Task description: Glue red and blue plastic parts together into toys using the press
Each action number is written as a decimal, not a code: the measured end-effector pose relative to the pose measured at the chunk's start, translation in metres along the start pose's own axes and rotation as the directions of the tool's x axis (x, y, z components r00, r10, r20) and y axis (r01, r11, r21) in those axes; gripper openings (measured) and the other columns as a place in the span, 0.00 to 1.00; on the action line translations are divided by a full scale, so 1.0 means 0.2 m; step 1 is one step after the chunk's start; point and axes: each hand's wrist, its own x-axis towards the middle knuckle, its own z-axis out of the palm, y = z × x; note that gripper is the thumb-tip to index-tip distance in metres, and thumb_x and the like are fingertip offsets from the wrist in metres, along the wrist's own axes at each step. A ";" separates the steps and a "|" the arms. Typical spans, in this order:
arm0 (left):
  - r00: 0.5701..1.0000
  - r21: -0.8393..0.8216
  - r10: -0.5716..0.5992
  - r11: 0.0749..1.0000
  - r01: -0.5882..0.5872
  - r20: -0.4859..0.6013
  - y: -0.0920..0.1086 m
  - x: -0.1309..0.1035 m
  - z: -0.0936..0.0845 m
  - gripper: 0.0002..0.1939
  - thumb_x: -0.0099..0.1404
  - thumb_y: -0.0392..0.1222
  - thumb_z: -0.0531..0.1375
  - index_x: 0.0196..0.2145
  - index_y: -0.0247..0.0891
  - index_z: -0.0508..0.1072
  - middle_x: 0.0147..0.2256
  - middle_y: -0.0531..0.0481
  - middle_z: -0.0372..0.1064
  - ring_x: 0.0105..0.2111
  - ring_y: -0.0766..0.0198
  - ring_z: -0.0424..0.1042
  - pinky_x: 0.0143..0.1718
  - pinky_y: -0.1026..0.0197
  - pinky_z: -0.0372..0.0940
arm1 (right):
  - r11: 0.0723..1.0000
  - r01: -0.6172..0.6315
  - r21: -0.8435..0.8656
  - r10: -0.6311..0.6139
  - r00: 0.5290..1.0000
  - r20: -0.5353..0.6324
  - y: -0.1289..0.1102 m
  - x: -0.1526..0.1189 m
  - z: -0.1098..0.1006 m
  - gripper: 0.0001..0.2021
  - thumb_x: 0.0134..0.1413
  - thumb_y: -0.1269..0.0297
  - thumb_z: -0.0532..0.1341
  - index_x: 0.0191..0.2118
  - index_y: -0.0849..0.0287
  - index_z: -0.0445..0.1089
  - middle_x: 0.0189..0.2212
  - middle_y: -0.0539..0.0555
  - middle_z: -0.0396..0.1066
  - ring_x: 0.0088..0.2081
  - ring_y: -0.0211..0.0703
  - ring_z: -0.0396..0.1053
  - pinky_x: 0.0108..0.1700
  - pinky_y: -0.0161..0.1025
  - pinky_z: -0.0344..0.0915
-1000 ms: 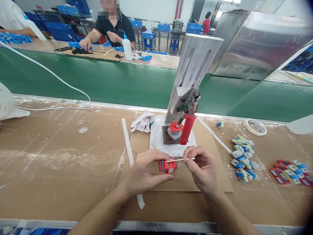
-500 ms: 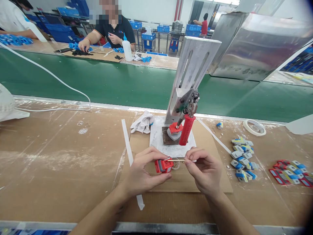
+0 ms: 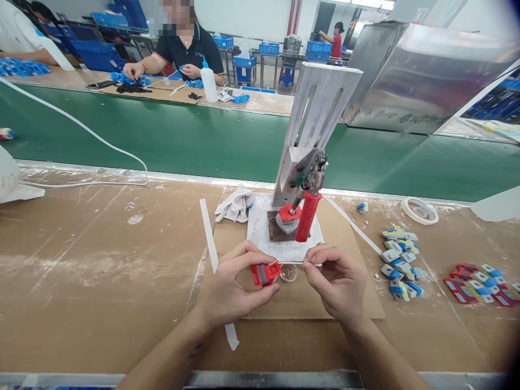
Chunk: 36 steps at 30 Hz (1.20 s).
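Observation:
My left hand (image 3: 235,281) grips a small red and grey plastic part (image 3: 266,273) between thumb and fingers. Pinched in my right hand (image 3: 337,276) is a thin cotton swab (image 3: 293,263), its pale stick pointing left and its far end at the red part's upper right edge. Beneath the stick, a small clear round cup (image 3: 289,273) sits on the cardboard sheet (image 3: 317,303). Just beyond my hands stands a toggle clamp with a red handle (image 3: 309,216), pressing down on another red and grey part (image 3: 289,214).
White gloves (image 3: 235,205) lie left of the clamp's upright plate (image 3: 317,103). Rightward are blue-and-grey parts (image 3: 400,265), red-edged parts (image 3: 479,284) and a tape roll (image 3: 420,210). A green belt (image 3: 182,135) runs behind; across it a co-worker (image 3: 190,49) handles small parts.
The red part has moved slightly left and tilted in my left hand. The swab's far end has shifted to its upper edge. A colourful item has appeared on the belt at far left.

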 end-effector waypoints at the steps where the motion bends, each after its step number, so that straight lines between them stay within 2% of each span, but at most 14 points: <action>1: 1.000 0.001 -0.001 1.000 0.001 0.002 0.00 0.00 0.00 0.15 0.57 0.33 0.71 0.43 0.40 0.79 0.35 0.49 0.73 0.33 0.63 0.75 0.35 0.62 0.70 | 1.000 -0.001 0.002 0.001 1.000 0.000 0.00 0.00 0.00 0.08 0.56 0.76 0.65 0.32 0.55 0.70 0.27 0.52 0.74 0.27 0.39 0.69 0.26 0.35 0.62; 5: 1.000 -0.022 0.008 1.000 -0.008 0.013 0.00 0.00 0.00 0.17 0.57 0.32 0.71 0.44 0.42 0.78 0.36 0.49 0.74 0.35 0.63 0.76 0.38 0.62 0.70 | 0.999 -0.023 0.044 0.022 0.999 0.032 -0.01 0.02 -0.04 0.08 0.56 0.76 0.66 0.33 0.55 0.70 0.27 0.51 0.74 0.28 0.40 0.70 0.26 0.36 0.62; 9: 1.000 -0.094 -0.016 0.995 0.018 0.025 -0.03 -0.01 -0.01 0.17 0.59 0.32 0.71 0.44 0.42 0.77 0.41 0.48 0.76 0.41 0.61 0.77 0.43 0.60 0.70 | 0.998 0.002 0.060 -0.012 0.986 0.168 -0.02 0.05 -0.17 0.10 0.57 0.78 0.65 0.35 0.54 0.70 0.28 0.50 0.72 0.31 0.39 0.70 0.31 0.37 0.65; 12: 0.998 -0.151 -0.059 0.987 0.062 0.024 -0.05 -0.02 -0.01 0.17 0.59 0.31 0.70 0.45 0.42 0.76 0.43 0.47 0.77 0.44 0.59 0.77 0.47 0.60 0.70 | 0.996 0.028 -0.089 0.005 0.936 0.353 0.00 0.07 -0.23 0.10 0.57 0.79 0.64 0.35 0.54 0.68 0.29 0.49 0.72 0.30 0.38 0.68 0.32 0.37 0.64; 14: 0.996 -0.177 -0.089 0.980 0.092 0.024 -0.06 -0.03 -0.01 0.17 0.59 0.31 0.70 0.45 0.43 0.76 0.44 0.48 0.77 0.45 0.60 0.77 0.49 0.60 0.69 | 0.972 0.064 -0.225 0.048 0.887 0.460 0.01 0.08 -0.23 0.10 0.56 0.79 0.63 0.34 0.55 0.68 0.29 0.49 0.72 0.29 0.37 0.66 0.32 0.36 0.63; 17: 0.994 -0.198 -0.108 0.974 0.110 0.017 -0.06 -0.03 -0.01 0.16 0.60 0.30 0.69 0.45 0.43 0.76 0.43 0.48 0.77 0.45 0.61 0.76 0.48 0.61 0.69 | 0.931 0.133 -0.339 0.074 0.843 0.534 0.04 0.07 -0.20 0.09 0.54 0.79 0.61 0.34 0.57 0.69 0.29 0.49 0.73 0.29 0.35 0.66 0.32 0.34 0.62; 21: 0.995 -0.191 -0.100 0.976 0.101 0.016 -0.05 -0.02 -0.01 0.15 0.61 0.30 0.68 0.44 0.43 0.75 0.42 0.49 0.76 0.43 0.63 0.75 0.46 0.62 0.70 | 0.914 0.162 -0.373 0.071 0.839 0.539 0.07 0.07 -0.17 0.07 0.55 0.78 0.60 0.33 0.58 0.69 0.28 0.48 0.72 0.29 0.35 0.66 0.32 0.32 0.61; 27: 0.994 -0.161 -0.112 0.981 0.112 0.009 -0.06 -0.02 -0.01 0.15 0.61 0.29 0.66 0.44 0.43 0.76 0.42 0.49 0.75 0.43 0.63 0.75 0.45 0.63 0.70 | 0.902 0.148 -0.405 0.099 0.843 0.529 0.09 0.07 -0.17 0.06 0.55 0.77 0.60 0.33 0.58 0.69 0.28 0.48 0.71 0.29 0.35 0.66 0.33 0.32 0.61; 36: 0.994 -0.103 -0.112 0.988 0.113 0.014 -0.06 -0.01 -0.01 0.14 0.62 0.30 0.66 0.44 0.43 0.76 0.42 0.49 0.76 0.42 0.62 0.76 0.44 0.61 0.71 | 0.915 0.129 -0.382 0.090 0.858 0.505 0.08 0.08 -0.17 0.07 0.54 0.78 0.61 0.32 0.58 0.69 0.27 0.47 0.70 0.28 0.34 0.65 0.31 0.32 0.60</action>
